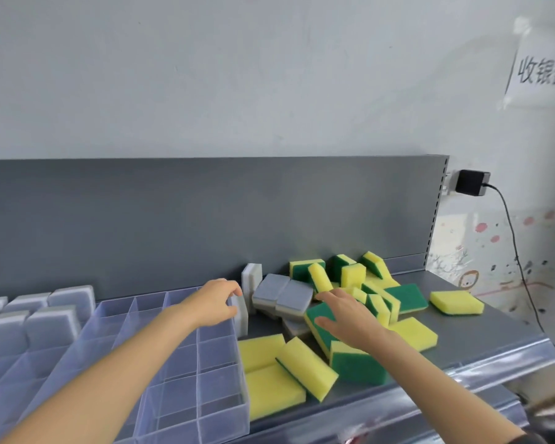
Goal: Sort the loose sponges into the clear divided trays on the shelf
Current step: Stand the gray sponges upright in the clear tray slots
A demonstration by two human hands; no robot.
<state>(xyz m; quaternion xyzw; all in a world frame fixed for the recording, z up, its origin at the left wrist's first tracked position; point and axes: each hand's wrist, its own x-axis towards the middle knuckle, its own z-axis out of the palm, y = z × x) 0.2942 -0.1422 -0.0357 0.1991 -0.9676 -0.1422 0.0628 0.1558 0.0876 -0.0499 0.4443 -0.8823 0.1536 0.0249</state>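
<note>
Pinching grey sponge (241,319) is left hand (217,302); right hand (346,318) lies spread on green sponge (316,311).

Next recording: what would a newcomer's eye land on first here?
The bright heap of yellow-and-green sponges on the right of the grey shelf stands out first, with the right hand resting on a green-faced sponge at its near edge. Next, the left hand pinches a grey sponge standing on edge beside the clear divided tray; a second tray at far left holds more grey ones.
</note>
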